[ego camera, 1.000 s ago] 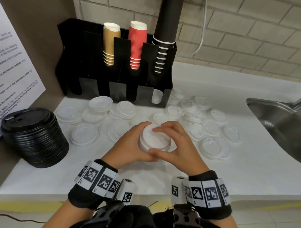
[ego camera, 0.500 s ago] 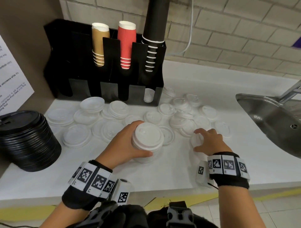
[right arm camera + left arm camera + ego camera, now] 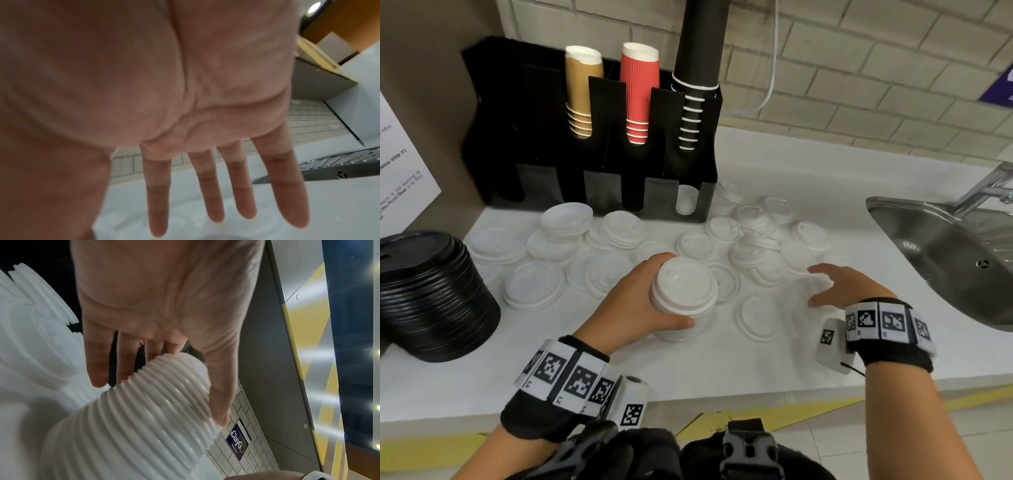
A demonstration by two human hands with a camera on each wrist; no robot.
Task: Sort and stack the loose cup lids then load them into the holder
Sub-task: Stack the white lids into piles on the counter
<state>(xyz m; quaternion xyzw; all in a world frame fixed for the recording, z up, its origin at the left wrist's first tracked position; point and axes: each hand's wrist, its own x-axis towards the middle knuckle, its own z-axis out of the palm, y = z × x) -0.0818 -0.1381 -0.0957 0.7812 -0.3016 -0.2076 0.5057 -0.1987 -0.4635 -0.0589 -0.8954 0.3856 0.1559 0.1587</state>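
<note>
My left hand (image 3: pixel 650 301) grips a tall stack of white lids (image 3: pixel 683 294) standing on the white counter (image 3: pixel 688 370); the left wrist view shows its ribbed side (image 3: pixel 144 410) between thumb and fingers (image 3: pixel 98 363). My right hand (image 3: pixel 835 284) hovers open, fingers straight and spread (image 3: pixel 218 186), over loose white lids (image 3: pixel 767 263) scattered to the right. One lid (image 3: pixel 758 317) lies between the hands. The black holder (image 3: pixel 599 144) stands at the back with brown, red and black cup stacks; a few white lids (image 3: pixel 686 200) sit in its rightmost slot.
A stack of black lids (image 3: pixel 431 294) stands at the counter's left edge. Larger white lids (image 3: pixel 534 284) lie spread to the left of the stack I hold. A steel sink (image 3: pixel 955 253) with a tap is at the right. A printed notice (image 3: pixel 404 164) hangs on the left wall.
My right hand left the lid stack and moved right over the loose lids, its fingers spreading. My left hand keeps its grip on the stack.
</note>
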